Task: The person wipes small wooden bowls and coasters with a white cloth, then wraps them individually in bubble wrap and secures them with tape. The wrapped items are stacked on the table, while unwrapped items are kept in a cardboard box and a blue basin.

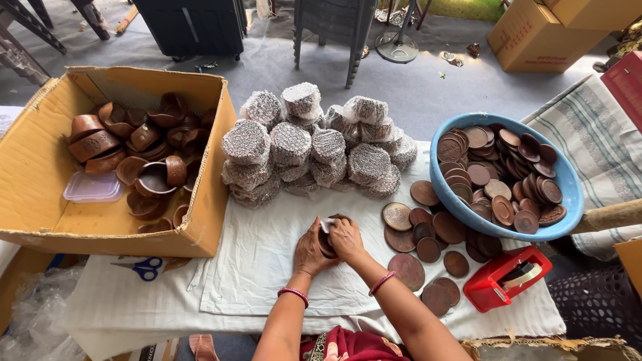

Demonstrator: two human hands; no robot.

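Both my hands meet over the white cloth [261,267] in the middle of the table. My left hand [309,251] and my right hand [346,237] are closed together around a small brown clay cup [328,246] with a bit of white wrap at its top. Just right of my hands lie loose round brown clay lids [408,271]. Behind my hands stands a pile of wrapped bundles [314,144] in silvery mesh foam.
A cardboard box [40,187] of brown clay cups sits at the left, with a clear plastic tub [92,188] inside. A blue bowl [568,194] of lids is at the right. A red tape dispenser [508,277] and blue scissors [142,267] lie near the front edge.
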